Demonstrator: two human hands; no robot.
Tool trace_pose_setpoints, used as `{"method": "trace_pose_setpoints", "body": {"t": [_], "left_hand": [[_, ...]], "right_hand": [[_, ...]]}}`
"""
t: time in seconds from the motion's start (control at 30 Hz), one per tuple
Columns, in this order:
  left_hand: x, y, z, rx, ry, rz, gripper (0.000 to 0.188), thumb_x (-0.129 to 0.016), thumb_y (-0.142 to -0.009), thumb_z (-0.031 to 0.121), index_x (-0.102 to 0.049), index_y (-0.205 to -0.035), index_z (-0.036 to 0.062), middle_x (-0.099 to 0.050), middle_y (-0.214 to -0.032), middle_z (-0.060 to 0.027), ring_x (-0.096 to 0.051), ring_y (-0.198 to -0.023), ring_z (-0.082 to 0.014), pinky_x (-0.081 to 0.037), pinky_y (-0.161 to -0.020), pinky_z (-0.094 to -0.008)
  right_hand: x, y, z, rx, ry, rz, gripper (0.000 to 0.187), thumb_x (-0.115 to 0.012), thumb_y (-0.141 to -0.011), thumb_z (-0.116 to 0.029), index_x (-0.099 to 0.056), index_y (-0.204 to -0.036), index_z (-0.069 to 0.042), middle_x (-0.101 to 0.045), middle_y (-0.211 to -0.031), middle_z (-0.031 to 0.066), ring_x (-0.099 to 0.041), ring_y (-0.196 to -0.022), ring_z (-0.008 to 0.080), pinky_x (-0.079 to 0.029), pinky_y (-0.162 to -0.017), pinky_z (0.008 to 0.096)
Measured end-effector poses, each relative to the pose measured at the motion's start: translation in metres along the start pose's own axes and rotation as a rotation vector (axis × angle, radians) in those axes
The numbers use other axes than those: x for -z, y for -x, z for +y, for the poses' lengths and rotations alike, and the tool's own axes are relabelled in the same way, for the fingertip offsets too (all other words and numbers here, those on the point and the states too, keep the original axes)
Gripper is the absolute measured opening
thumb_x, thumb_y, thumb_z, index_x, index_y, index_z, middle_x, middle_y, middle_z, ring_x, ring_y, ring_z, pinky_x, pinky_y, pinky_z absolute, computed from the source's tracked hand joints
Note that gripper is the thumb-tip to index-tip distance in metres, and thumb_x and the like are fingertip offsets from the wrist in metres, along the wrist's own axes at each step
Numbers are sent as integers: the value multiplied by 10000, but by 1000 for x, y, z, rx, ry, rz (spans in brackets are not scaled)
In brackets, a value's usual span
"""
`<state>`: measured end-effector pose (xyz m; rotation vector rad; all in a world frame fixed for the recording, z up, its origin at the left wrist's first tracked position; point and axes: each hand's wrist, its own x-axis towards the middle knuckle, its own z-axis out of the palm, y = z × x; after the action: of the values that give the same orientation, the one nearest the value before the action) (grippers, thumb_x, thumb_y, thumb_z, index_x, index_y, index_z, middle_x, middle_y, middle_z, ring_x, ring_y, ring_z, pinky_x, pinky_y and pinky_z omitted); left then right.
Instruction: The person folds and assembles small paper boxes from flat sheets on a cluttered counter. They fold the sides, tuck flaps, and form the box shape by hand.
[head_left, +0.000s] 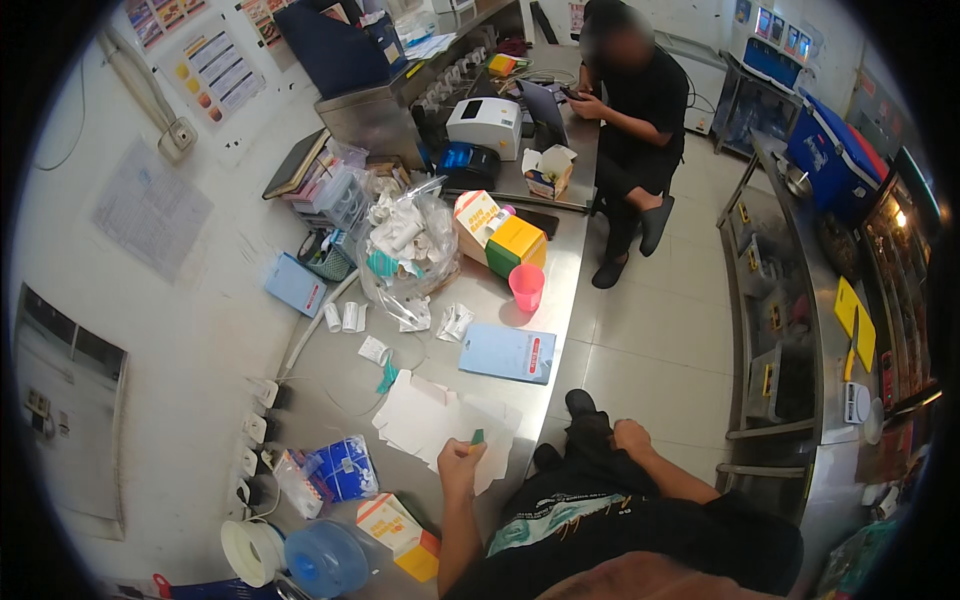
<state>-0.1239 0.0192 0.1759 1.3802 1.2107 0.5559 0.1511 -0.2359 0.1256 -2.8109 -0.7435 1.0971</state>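
Your left hand (pixel 460 464) pinches a small green-and-yellow piece (pixel 478 437), with white sheets (pixel 418 417) beneath and left of that grip. Your right hand (pixel 631 437) rests at your leg (pixel 588 445); whether it's closed, I cannot tell.

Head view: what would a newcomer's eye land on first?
Likely the clear bag stuffed with crumpled white paper, left of centre on the steel table, and the pink cup to its right, near the table's edge. Next, the left hand, pinching a small green-tipped thing over white sheets, lower centre. At far right, the yellow board stands out.
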Motion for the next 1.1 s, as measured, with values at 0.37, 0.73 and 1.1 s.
{"method": "trace_pose_setpoints", "body": {"t": [0.37,0.73,1.1], "left_hand": [[27,33,52,-413,-384,477,222,-829,-790,13,-615,-852,14,-617,-787,-122,-616,-711,-287,-502,-686,-411],[45,72,121,-1024,-492,564,180,-726,-870,-59,-722,-1034,16,-694,-1003,-160,-673,-936,-340,-555,-845,-430],[-14,92,101,-974,-394,279,156,-752,-883,-19,-690,-1007,53,-681,-957,-95,-648,-904,-282,-512,-818,-422]], "right_hand": [[57,28,-123,780,-154,43,406,-635,-912,-108,-640,-1311,-39,-674,-1274,257,-646,-1209,429,-546,-994,549],[103,78,-229,953,-933,-519,526,-635,-1056,-331,-541,-1458,-7,-643,-1339,200,-720,-1045,268,-609,-838,395],[113,106,-217,758,-1000,-437,228,-680,-1023,-172,-732,-1099,36,-659,-820,99,-666,-709,140,-561,-645,292]]}}
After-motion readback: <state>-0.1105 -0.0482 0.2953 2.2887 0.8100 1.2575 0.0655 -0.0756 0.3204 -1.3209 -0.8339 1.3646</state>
